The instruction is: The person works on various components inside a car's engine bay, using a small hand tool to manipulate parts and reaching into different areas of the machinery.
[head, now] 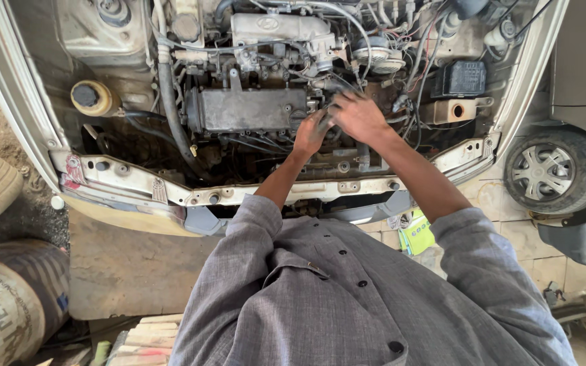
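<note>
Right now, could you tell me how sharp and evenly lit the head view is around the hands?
Head view: even daylight, no hard glare; the engine bay is sharp, but the right hand and left hand are slightly motion-blurred; wide-angle bending curves the front crossmember; deep shadow below the engine.

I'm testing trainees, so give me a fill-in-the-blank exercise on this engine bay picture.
1. Both hands, left hand and right hand, reach into the car's open ____ bay.
2. The person's shirt is ____ in colour.
3. The wheel stands to the person's ____.
4. The yellowish reservoir has a ____ cap.

Missing words: engine; grey; right; black
</note>
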